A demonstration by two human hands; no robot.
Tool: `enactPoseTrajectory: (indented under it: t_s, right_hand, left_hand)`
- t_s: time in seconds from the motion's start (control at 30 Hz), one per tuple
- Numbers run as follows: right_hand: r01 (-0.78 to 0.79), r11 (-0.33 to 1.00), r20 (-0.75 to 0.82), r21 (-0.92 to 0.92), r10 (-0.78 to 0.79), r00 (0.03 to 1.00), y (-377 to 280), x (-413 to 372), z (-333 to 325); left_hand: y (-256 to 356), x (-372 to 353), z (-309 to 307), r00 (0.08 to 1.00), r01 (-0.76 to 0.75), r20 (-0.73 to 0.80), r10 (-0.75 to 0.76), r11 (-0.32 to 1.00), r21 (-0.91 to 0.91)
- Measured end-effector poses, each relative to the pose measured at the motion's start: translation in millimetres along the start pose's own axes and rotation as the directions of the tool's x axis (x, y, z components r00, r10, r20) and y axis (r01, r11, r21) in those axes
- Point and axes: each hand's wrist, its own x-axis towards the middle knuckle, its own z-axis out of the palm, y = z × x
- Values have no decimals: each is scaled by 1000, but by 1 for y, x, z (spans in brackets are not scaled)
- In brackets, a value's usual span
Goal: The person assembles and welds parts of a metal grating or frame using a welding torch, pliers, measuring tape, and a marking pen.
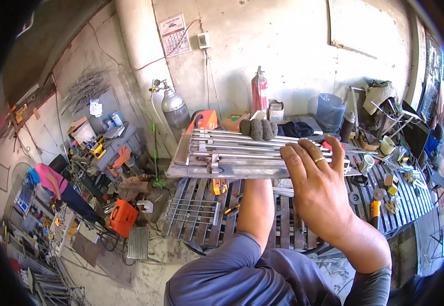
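Note:
In front of me a flat metal grille [217, 168], several bright rods along a plate-like frame, is held up above the slatted workbench. My left forearm passes beneath it. What look like the dark gloved fingers of my left hand [257, 130] curl over its far edge; palm and thumb are hidden. My right hand [319, 183], bare with a ring on one finger, grips the right part of the grille, fingers bent over the rods. A smaller rod grille [194, 210] lies on the bench below, close to a yellow tool [219, 186].
An angle grinder [375, 209] and a mug [366, 164] are on the slatted bench [283, 219]. Behind it stand a fire extinguisher [259, 91], a gas cylinder [175, 109] and a blue bucket [330, 112]. A person in pink [51, 178] bends over at the left.

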Motion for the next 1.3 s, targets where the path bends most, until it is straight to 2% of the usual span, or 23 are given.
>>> enactPoseTrajectory:
  t_s: [0.2, 0.23, 0.3, 0.33, 0.37, 0.43, 0.5, 0.53, 0.57, 0.6, 0.63, 0.67, 0.7, 0.77, 0.8, 0.87, 0.9, 0.97, 1.0, 1.1, 1.17, 1.23, 1.3]
  right_hand:
    - [-65, 987, -142, 144, 85, 986, 38, -16, 11]
    - [-160, 966, -194, 205, 200, 960, 46, -21, 19]
    - [-371, 896, -182, 243, 418, 890, 70, -41, 53]
    - [-530, 743, -87, 409, 610, 788, 71, -44, 64]
    - [-655, 532, 35, 537, 762, 647, 69, -45, 76]
    - [-615, 514, 31, 598, 752, 659, 83, -68, 128]
    - [-623, 426, 143, 656, 740, 657, 92, -108, 207]
    - [-543, 435, 156, 718, 660, 735, 89, -127, 235]
    - [-464, 422, 165, 779, 576, 801, 78, -144, 253]
    - [-429, 400, 139, 810, 579, 803, 52, -153, 264]
    - [-458, 298, 214, 837, 592, 777, 34, -160, 264]
    - [-484, 193, 287, 853, 601, 746, 16, -166, 263]
    - [-565, -7, 461, 825, 586, 667, -2, -166, 247]
    - [-632, -400, 743, 664, 447, 498, -30, -181, 233]
    - [-620, -559, 834, 551, 337, 437, -33, -187, 234]
    - [-470, -835, 933, 287, 132, 336, -48, -213, 250]
    - [-616, -761, 951, 204, 5, 308, -47, -221, 253]
    - [-852, -520, 953, 65, -221, 208, -24, -236, 256]
    - [-959, -228, 935, 169, -272, 230, -9, -228, 238]
    - [-856, 93, 846, 509, -234, 478, 8, -279, 228]
    - [-878, 43, 841, 477, -313, 441, 40, -283, 193]
    - [-919, -6, 877, 395, -294, 379, 62, -305, 172]
    - [-965, -130, 952, 227, -177, 248, 73, -343, 160]
  left_hand:
    - [17, -9, -2, 994, -108, 4, 108, 986, 129]
    - [25, -13, 0, 987, -159, 34, 156, 967, 197]
    - [38, -25, 9, 964, -257, 153, 216, 905, 339]
    - [44, -33, 15, 942, -319, 239, 237, 852, 416]
    - [49, -40, 21, 904, -397, 353, 241, 781, 483]
    - [59, -56, 32, 752, -626, 616, 234, 548, 555]
    - [64, -69, 39, 536, -838, 834, 126, 192, 510]
    - [62, -79, 40, 430, -902, 902, 31, -15, 430]
    - [58, -89, 37, 408, -912, 906, -114, -81, 401]
    - [53, -100, 33, 381, -924, 887, -263, -142, 355]
    - [46, -109, 26, 350, -936, 844, -408, -198, 292]
    - [34, -119, 14, 343, -938, 824, -451, -208, 276]
    - [23, -126, 2, 318, -948, 797, -514, -187, 258]
    - [5, -136, -29, 262, -964, 721, -642, -143, 224]
    - [-7, -143, -48, 280, -959, 696, -661, -160, 234]
    - [-29, -149, -89, 264, -951, 635, -726, -87, 296]
    - [-36, -152, -104, 252, -944, 610, -751, -53, 324]
    - [-47, -161, -129, 249, -932, 561, -789, -38, 361]
    - [-58, -168, -153, 252, -923, 531, -809, -35, 384]
    - [-72, -186, -195, 237, -892, 467, -852, -1, 451]
    - [-76, -199, -206, 263, -860, 395, -880, -29, 509]
    - [-78, -205, -216, 257, -857, 396, -881, -19, 514]
    - [-81, -213, -228, 277, -838, 335, -901, -55, 543]
